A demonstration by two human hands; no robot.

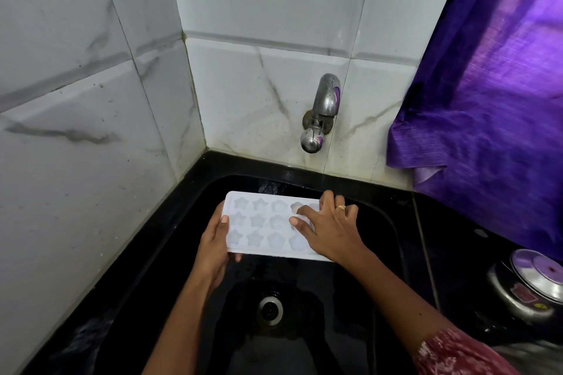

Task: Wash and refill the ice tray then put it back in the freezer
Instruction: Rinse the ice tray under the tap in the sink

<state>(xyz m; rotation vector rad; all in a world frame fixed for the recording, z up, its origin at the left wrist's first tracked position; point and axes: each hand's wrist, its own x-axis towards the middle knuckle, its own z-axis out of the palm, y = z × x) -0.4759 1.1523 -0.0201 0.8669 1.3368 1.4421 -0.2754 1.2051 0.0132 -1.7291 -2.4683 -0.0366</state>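
Note:
A white ice tray (262, 222) with star-shaped cups is held level over the black sink (380, 222). My left hand (214, 248) grips its left end, thumb on top and fingers underneath. My right hand (327, 227) lies spread on the tray's right part, fingertips pressing into the cups and hiding the right end. A ring shows on one finger. The steel tap (324, 109) juts from the tiled wall above the tray, and no water is seen running from it.
The sink's drain (269, 310) lies below the tray, and the basin looks wet. A purple curtain (487, 85) hangs at the right. A steel pressure cooker (530, 286) stands on the black counter at right. White marbled tiles (91, 131) close the left and back.

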